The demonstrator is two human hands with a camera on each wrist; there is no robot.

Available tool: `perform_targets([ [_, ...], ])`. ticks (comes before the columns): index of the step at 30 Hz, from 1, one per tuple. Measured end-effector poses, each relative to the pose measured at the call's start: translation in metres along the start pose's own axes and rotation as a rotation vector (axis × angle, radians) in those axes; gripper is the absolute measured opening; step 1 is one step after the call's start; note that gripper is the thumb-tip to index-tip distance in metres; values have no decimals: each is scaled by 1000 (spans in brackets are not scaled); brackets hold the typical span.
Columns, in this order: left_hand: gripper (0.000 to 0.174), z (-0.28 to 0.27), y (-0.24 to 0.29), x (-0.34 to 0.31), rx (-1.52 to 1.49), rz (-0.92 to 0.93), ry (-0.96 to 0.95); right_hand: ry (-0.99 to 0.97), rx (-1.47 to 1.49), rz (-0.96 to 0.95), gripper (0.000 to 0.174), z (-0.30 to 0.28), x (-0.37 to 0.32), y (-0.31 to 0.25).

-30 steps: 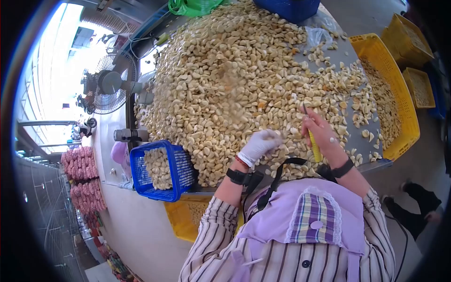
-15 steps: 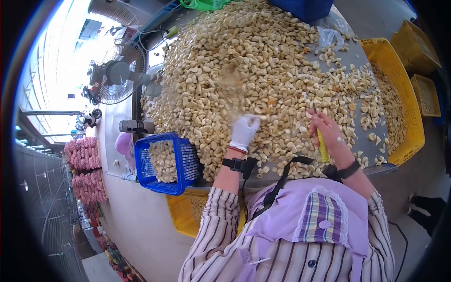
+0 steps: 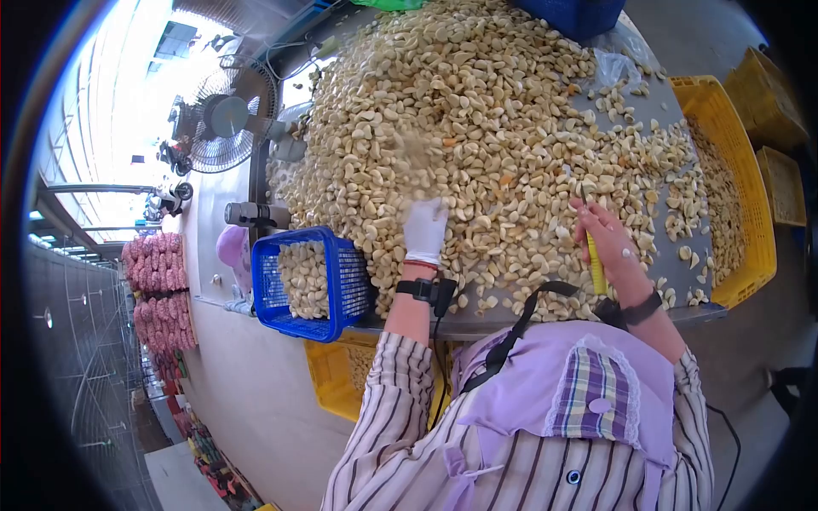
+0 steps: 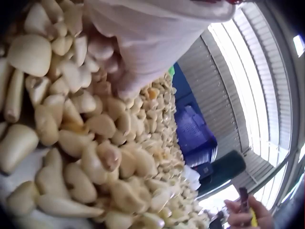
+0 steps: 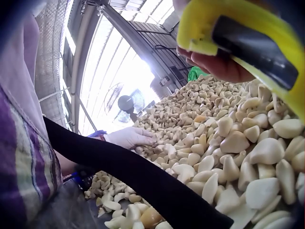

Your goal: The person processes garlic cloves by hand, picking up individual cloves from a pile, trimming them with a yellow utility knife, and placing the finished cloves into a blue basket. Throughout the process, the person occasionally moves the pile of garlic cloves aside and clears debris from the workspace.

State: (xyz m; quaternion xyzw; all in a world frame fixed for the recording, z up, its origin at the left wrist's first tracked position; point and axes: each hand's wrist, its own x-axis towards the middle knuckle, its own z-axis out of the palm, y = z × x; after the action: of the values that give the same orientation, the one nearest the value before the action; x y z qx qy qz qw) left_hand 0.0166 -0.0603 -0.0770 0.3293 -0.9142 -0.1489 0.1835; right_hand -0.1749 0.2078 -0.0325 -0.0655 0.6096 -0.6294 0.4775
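Observation:
Pale peeled cloves (image 3: 477,128) lie in a broad heap on the metal table. The left hand (image 3: 425,232), in a white glove, rests on the heap's near side; in the left wrist view the gloved hand (image 4: 147,43) touches cloves with its fingers pointing down, its fingertips partly hidden. From the right wrist view, that hand (image 5: 129,137) has its fingers extended over the cloves. Bare, the right hand (image 3: 609,247) grips a yellow-handled knife (image 3: 596,266) above the heap's right part, blade pointing away from the body. A small pale piece lies on the back of this hand.
Left of the left hand stands a blue basket (image 3: 331,285) of cloves at the table's edge. A yellow crate (image 3: 750,213) of cloves is at the right, another yellow crate (image 3: 328,383) below the table. A fan (image 3: 226,115) stands far left. Black straps cross near the apron.
The gloved left hand has moved left over the heap, away from the right hand. The right hand keeps hold of the knife. The head view has shifted slightly.

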Motion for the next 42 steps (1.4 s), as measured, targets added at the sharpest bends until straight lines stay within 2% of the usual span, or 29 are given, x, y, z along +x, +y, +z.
perform_targets([
  [1,30,-4,5,-2,-4,5,-7,9,3,2,35,0,-2,-1],
  [3,27,-20,28,-6,-648,-475,-350,-10,-44,16,38,2,-5,-4],
  [4,29,-22,41,-9,-877,-531,-354,-38,-72,-23,39,2,-5,-2],
  [5,29,-26,55,-12,-883,-534,-360,-32,-76,-17,39,6,-9,-3],
  [7,32,-36,84,-17,-1095,-534,-396,-75,-279,-149,50,23,-22,-9],
  [8,33,-40,95,-21,-1082,-557,-432,-64,-283,-143,50,28,-25,-8],
  [10,33,-40,112,-27,-1111,-565,-479,-192,-586,-433,62,34,-29,-6],
  [13,32,-47,136,-35,-1173,-590,-533,-278,-662,-384,66,37,-32,-8],
  [17,32,-50,149,-39,-1238,-631,-524,-278,-678,-463,68,35,-29,-4],
  [18,32,-52,150,-38,-1230,-625,-542,-279,-678,-463,68,34,-29,-5],
  [20,32,-53,149,-38,-1220,-621,-558,-366,-597,-334,67,32,-30,-8],
  [23,31,-53,146,-38,-1223,-653,-587,-375,-653,-359,62,30,-25,-1],
  [27,31,-52,141,-41,-1503,-806,-650,-381,-518,-419,55,33,-23,1],
  [28,30,-52,139,-42,-1630,-845,-663,-377,-412,-240,51,34,-27,-8],
  [29,30,-51,136,-44,-1631,-847,-658,-370,-304,-61,48,35,-29,-13],
  [31,30,-52,129,-49,-2039,-787,-727,-320,-187,-29,45,32,-24,-16],
  [33,30,-64,123,-51,-2004,-733,-551,-269,-72,7,43,27,-23,-17],
  [35,30,-87,96,-52,-1857,-777,-77,-159,71,-6,40,19,-22,-18],
  [36,25,-106,75,-49,-1647,-648,75,-159,87,-36,40,14,-21,-18],
  [37,25,-136,48,-52,-1596,-552,174,-165,87,-29,40,10,-19,-16],
  [38,26,-156,22,-48,-1430,-472,414,-136,148,-43,39,7,-17,-15],
  [40,28,-206,-18,-45,-1116,-540,649,-103,232,-64,39,3,-13,-13],
  [41,29,-222,-52,-47,-910,-546,691,-110,232,-59,39,3,-11,-13],
  [42,38,-234,-77,-48,-576,-665,636,-108,221,-60,40,4,-9,-12],
])
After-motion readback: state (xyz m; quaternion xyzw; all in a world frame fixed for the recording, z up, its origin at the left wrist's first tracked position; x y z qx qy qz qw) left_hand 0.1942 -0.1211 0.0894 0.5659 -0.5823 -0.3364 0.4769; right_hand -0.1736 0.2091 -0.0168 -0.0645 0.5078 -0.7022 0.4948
